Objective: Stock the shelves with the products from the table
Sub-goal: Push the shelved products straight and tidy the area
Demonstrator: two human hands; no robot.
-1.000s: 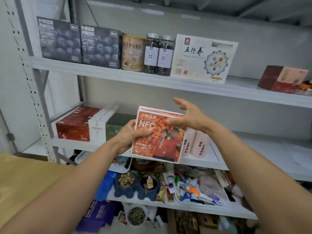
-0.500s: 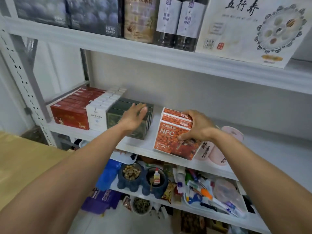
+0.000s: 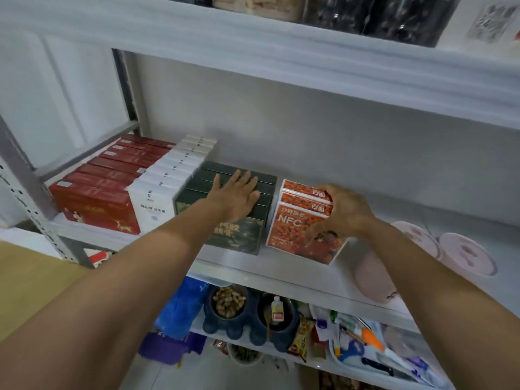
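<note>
- The head view looks from the person's head, forward and down, onto the middle shelf (image 3: 281, 268).
- It is near and wide-angle; the upper shelf (image 3: 281, 66) spans the frame's top.

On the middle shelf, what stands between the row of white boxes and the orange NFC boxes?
The dark green boxes stand there, with the left hand resting flat on top; the head view shows it.
</note>
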